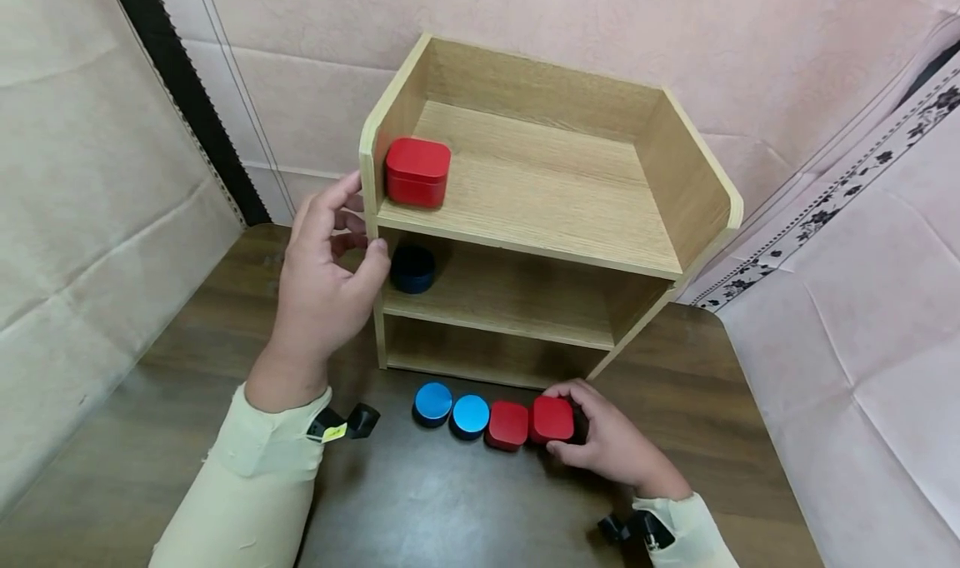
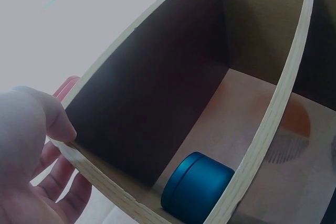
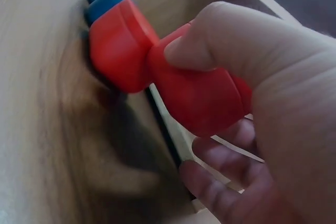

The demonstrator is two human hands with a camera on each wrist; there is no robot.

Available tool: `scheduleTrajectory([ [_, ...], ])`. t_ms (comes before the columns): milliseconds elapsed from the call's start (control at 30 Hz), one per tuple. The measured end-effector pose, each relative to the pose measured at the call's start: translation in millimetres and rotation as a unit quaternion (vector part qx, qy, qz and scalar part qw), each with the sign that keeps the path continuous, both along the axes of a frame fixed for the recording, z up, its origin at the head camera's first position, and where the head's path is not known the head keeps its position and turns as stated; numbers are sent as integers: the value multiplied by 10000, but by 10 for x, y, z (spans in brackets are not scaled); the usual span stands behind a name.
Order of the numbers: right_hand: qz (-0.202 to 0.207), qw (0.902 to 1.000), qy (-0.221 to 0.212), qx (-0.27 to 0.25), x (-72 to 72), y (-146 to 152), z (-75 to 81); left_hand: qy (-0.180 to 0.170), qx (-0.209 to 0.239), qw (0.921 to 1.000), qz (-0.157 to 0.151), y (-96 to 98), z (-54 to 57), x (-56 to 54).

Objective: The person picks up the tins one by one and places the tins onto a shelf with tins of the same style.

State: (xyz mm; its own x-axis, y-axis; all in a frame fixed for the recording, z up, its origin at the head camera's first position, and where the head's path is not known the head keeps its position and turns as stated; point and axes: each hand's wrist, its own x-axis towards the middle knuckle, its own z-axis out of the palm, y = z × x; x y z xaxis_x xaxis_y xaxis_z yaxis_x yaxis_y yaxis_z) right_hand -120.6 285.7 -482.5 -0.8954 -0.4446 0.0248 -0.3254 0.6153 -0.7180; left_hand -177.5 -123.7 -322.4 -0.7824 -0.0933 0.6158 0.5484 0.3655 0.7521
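Observation:
My left hand [image 1: 322, 276] grips the left side panel of a small wooden shelf [image 1: 525, 251], its thumb at the front edge and its fingers along the outside. On the top tier, near that hand, sits a red rounded-square box [image 1: 417, 173]. Below it, a round blue tin [image 2: 197, 187] stands at the left end of the middle tier. My right hand [image 1: 611, 439] holds another red box [image 1: 552, 419] between thumb and fingers, at the right end of a row in front of the shelf. Beside it are a red box [image 1: 507, 426] and two round blue tins [image 1: 470, 416].
The shelf stands on a dark wooden table [image 1: 405, 501], and its lowest tier [image 1: 487, 353] lies just behind the row. Pale cloth [image 1: 525, 10] hangs behind the shelf and along both sides. A black strip [image 1: 187, 93] runs down the cloth at the left.

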Motion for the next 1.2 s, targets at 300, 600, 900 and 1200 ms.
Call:
scheduleTrajectory([
  [300,100,9991,393,-102,58,-43,248,38,22,10000,21,-2,2,-1],
  [600,103,9966,661,-479,123,-178,588,42,97,9999,-62,1,-1,-9],
  [900,71,9906,937,-995,152,-378,1030,70,71,9999,-91,-9,-9,-21],
  [1200,217,9888,1060,-1031,152,-514,1493,36,15,9999,-112,-13,-22,-19],
])
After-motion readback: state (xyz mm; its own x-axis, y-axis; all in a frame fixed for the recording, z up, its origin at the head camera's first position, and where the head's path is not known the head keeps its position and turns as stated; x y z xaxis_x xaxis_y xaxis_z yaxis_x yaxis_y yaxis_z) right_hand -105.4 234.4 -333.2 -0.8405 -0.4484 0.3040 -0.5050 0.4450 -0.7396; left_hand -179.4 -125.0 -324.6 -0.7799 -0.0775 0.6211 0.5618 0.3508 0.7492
